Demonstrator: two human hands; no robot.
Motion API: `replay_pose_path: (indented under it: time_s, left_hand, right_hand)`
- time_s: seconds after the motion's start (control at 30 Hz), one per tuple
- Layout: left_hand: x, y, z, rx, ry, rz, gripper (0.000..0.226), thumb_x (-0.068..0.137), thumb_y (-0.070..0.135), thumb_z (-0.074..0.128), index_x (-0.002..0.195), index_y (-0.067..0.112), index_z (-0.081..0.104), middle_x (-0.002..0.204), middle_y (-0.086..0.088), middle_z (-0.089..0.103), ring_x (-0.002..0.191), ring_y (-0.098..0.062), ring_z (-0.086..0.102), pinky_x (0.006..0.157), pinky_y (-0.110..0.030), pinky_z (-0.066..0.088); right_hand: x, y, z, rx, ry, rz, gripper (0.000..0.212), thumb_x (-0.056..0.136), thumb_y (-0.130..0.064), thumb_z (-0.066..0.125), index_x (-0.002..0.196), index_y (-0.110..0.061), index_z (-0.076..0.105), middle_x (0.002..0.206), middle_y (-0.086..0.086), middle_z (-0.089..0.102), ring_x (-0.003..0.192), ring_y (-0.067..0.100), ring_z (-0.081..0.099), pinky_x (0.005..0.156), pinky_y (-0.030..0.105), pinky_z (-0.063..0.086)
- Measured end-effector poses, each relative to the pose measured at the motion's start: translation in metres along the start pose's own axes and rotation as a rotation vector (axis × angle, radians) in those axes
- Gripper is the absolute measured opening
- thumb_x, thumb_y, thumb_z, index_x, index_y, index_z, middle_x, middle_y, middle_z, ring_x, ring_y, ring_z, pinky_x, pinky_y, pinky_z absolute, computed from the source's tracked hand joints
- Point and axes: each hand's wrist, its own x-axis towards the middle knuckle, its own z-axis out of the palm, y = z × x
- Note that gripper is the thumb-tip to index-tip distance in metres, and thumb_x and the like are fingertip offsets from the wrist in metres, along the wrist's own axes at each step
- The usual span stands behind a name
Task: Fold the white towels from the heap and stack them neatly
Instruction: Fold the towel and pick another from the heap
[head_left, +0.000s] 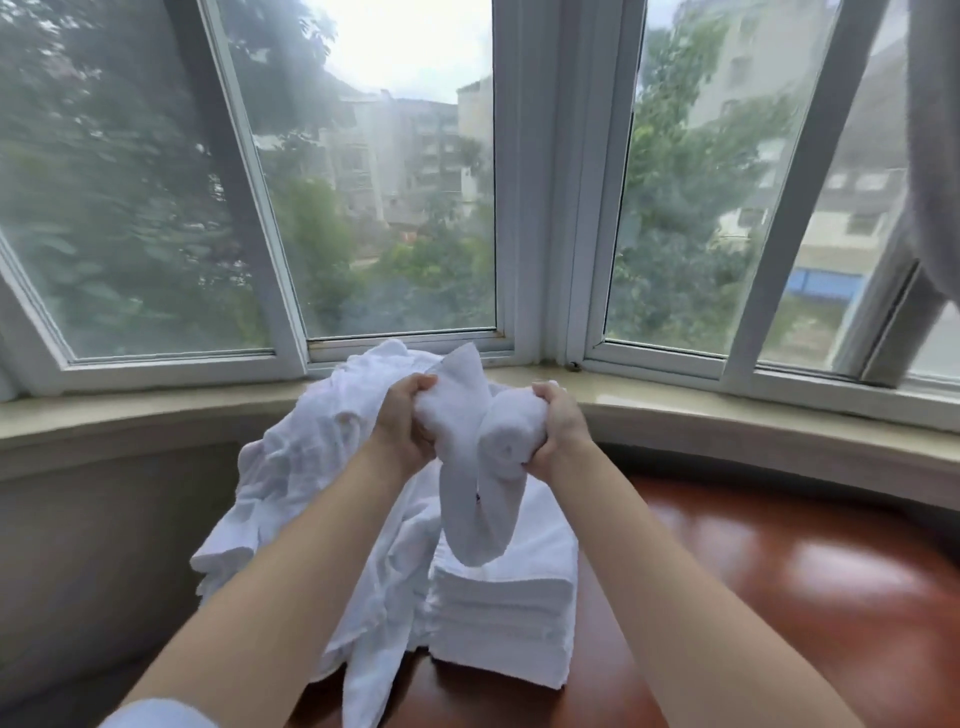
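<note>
head view: both hands, left hand (402, 426) and right hand (558, 431), grip one bunched towel (470, 467) hanging lengthwise above the folded stack (501, 613), heap (311, 467) left.

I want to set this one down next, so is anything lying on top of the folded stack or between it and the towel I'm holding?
Nothing visible is in the way. The towel, gripped by the left hand and right hand, hangs directly above the folded stack. The heap lies to the stack's left.

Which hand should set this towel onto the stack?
Right, probably. The right hand grips the bunched towel directly above the folded stack; the left hand sits over the heap, farther off.
</note>
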Motion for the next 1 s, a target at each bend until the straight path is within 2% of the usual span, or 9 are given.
replay_pose_path:
  time_s: [0.17, 0.27, 0.43, 0.6, 0.7, 0.77, 0.83, 0.9, 1.0]
  left_hand:
    - [0.017, 0.005, -0.004, 0.023, -0.017, 0.007, 0.018, 0.090, 0.021, 0.047, 0.073, 0.015, 0.049, 0.066, 0.000, 0.048, 0.056, -0.013, 0.047, 0.052, -0.022, 0.033]
    - [0.027, 0.009, -0.007, 0.046, -0.020, 0.007, 0.021, 0.090, 0.021, 0.047, 0.070, 0.015, 0.049, 0.057, 0.002, 0.049, 0.048, -0.011, 0.049, 0.048, -0.020, 0.035]
    - [0.041, 0.020, -0.021, 0.085, -0.095, -0.034, 0.018, 0.089, 0.017, 0.051, 0.071, 0.015, 0.050, 0.065, 0.000, 0.049, 0.059, -0.014, 0.048, 0.058, -0.023, 0.035]
    - [0.051, 0.039, -0.051, 0.162, -0.322, -0.026, 0.020, 0.094, 0.017, 0.048, 0.075, 0.012, 0.055, 0.057, -0.001, 0.058, 0.054, -0.014, 0.058, 0.051, -0.021, 0.044]
    - [0.050, 0.041, -0.072, 0.212, -0.478, -0.095, 0.014, 0.094, 0.016, 0.051, 0.085, 0.008, 0.059, 0.061, -0.001, 0.063, 0.052, -0.013, 0.060, 0.045, -0.019, 0.044]
    - [0.048, 0.041, -0.087, 0.276, -0.562, -0.169, 0.010, 0.092, 0.015, 0.056, 0.092, 0.005, 0.060, 0.062, -0.003, 0.063, 0.049, -0.013, 0.059, 0.042, -0.018, 0.043]
    - [0.048, 0.041, -0.099, 0.354, -0.607, -0.226, 0.024, 0.087, 0.011, 0.062, 0.107, -0.003, 0.063, 0.079, -0.014, 0.065, 0.063, -0.022, 0.063, 0.051, -0.022, 0.049]
    - [0.051, 0.038, -0.106, 0.418, -0.655, -0.271, 0.043, 0.086, 0.007, 0.061, 0.126, -0.010, 0.056, 0.108, -0.028, 0.060, 0.093, -0.036, 0.059, 0.078, -0.038, 0.050]
    - [0.062, 0.041, -0.100, 0.451, -0.725, -0.277, 0.042, 0.092, 0.008, 0.056, 0.129, -0.011, 0.052, 0.129, -0.033, 0.053, 0.112, -0.040, 0.054, 0.101, -0.048, 0.042]
  right_hand:
    - [0.019, 0.009, 0.008, -0.008, 0.042, -0.021, 0.017, 0.088, -0.025, 0.056, 0.102, -0.015, 0.057, 0.095, 0.009, 0.063, 0.084, 0.027, 0.060, 0.090, 0.038, 0.048]
    - [0.031, 0.016, 0.009, 0.048, 0.059, -0.045, 0.017, 0.087, -0.027, 0.056, 0.099, -0.015, 0.061, 0.106, 0.010, 0.064, 0.096, 0.029, 0.062, 0.098, 0.039, 0.047]
    - [0.036, 0.037, 0.026, 0.154, 0.148, -0.149, 0.019, 0.091, -0.021, 0.056, 0.074, -0.016, 0.052, 0.077, 0.006, 0.060, 0.069, 0.025, 0.057, 0.073, 0.034, 0.048]
    - [0.039, 0.067, 0.052, 0.216, 0.322, -0.327, 0.015, 0.088, -0.015, 0.056, 0.074, -0.014, 0.051, 0.073, 0.005, 0.056, 0.070, 0.024, 0.054, 0.078, 0.034, 0.046]
    - [0.035, 0.104, 0.076, 0.276, 0.441, -0.407, 0.020, 0.088, -0.014, 0.056, 0.071, -0.014, 0.046, 0.055, 0.003, 0.059, 0.062, 0.022, 0.055, 0.070, 0.030, 0.048]
    - [0.032, 0.123, 0.087, 0.311, 0.501, -0.412, 0.019, 0.088, -0.015, 0.056, 0.073, -0.014, 0.044, 0.062, 0.006, 0.060, 0.065, 0.024, 0.057, 0.074, 0.034, 0.051]
    - [0.027, 0.138, 0.090, 0.354, 0.541, -0.413, 0.018, 0.088, -0.017, 0.056, 0.075, -0.014, 0.043, 0.075, 0.008, 0.058, 0.072, 0.026, 0.058, 0.080, 0.039, 0.051]
    - [0.025, 0.145, 0.089, 0.371, 0.578, -0.393, 0.013, 0.087, -0.019, 0.056, 0.080, -0.012, 0.048, 0.079, 0.011, 0.060, 0.073, 0.029, 0.059, 0.077, 0.037, 0.051]
    - [0.026, 0.140, 0.090, 0.385, 0.603, -0.400, 0.013, 0.087, -0.020, 0.056, 0.080, -0.010, 0.051, 0.075, 0.012, 0.062, 0.070, 0.029, 0.060, 0.071, 0.034, 0.050]
